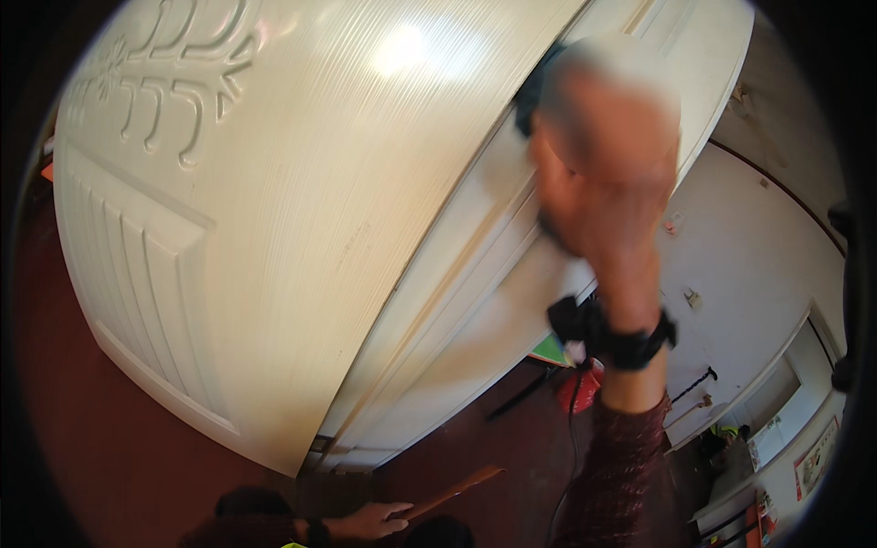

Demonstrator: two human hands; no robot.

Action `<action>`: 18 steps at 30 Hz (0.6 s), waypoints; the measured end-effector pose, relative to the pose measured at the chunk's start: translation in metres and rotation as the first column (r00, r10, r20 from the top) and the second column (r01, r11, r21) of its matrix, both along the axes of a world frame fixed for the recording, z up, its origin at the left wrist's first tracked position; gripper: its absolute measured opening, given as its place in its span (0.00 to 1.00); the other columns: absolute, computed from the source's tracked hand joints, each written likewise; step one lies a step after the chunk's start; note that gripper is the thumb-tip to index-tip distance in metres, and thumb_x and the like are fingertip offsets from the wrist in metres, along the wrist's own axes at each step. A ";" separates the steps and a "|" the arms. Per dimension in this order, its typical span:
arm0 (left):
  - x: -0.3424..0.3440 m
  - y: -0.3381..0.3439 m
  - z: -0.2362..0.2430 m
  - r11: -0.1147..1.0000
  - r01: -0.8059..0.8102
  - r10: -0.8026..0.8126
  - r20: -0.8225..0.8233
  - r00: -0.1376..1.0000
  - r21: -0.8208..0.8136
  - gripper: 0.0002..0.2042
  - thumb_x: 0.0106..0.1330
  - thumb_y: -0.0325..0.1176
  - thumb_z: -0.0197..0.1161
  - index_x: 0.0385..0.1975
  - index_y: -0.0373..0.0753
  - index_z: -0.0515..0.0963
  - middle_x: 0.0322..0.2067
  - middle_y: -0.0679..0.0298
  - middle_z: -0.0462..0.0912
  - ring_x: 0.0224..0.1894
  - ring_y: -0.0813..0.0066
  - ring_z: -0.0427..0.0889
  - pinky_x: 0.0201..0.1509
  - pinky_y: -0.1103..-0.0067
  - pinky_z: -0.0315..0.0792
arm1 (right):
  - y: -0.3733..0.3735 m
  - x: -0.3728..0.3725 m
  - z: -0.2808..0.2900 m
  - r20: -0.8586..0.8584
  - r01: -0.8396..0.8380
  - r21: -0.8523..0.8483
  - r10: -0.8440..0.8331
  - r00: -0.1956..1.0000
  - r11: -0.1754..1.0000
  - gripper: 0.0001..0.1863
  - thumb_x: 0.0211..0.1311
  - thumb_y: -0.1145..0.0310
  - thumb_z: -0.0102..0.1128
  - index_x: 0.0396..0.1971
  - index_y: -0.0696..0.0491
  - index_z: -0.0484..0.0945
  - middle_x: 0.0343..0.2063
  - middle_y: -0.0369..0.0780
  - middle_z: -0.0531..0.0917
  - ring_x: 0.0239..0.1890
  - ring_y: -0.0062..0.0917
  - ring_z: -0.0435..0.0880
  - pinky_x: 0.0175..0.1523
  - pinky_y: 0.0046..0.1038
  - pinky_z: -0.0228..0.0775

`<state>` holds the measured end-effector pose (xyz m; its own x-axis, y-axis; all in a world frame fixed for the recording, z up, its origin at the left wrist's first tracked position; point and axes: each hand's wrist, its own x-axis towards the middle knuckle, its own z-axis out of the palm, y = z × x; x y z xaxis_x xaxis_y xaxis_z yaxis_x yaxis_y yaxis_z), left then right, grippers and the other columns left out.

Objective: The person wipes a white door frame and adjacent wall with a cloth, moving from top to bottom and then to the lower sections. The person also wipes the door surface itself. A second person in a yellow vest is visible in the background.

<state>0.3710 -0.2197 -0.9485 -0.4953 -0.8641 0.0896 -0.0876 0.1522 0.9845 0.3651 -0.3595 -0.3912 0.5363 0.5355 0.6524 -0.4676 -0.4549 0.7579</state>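
My right hand (607,155) is raised high against the edge of a cream-coloured panelled door (301,228). Motion blurs its fingers, which are bent around a dark greenish, cloth-like piece (530,96) that shows at their left against the door edge. A black strap with a small device (612,333) circles that wrist, and a dark cable hangs from it. Low in the picture, my left hand (370,521) closes around one end of a thin brown stick (461,489), which looks wooden and points up to the right.
The door frame (438,301) runs diagonally beside the door, above a dark red floor (137,438). Behind my right arm are a red bag-like object (582,388) and a green-topped surface (551,350). A white wall (731,247) with a doorway stands at the right.
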 end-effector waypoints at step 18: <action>0.004 0.011 0.015 0.996 0.029 -0.041 0.157 0.987 0.079 0.30 0.69 0.48 0.57 0.66 0.36 0.65 0.48 0.45 0.82 0.50 0.51 0.82 0.53 0.67 0.74 | -0.002 -0.002 -0.006 0.139 0.078 0.051 -0.084 0.987 0.996 0.18 0.48 0.71 0.66 0.43 0.51 0.82 0.35 0.42 0.83 0.40 0.38 0.80 0.47 0.37 0.69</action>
<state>0.3748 -0.2090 -0.9340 -0.5280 -0.8473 -0.0573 -0.2389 0.0834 0.9675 0.3630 -0.3610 -0.3970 0.4779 0.4620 0.7471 -0.6046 -0.4439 0.6613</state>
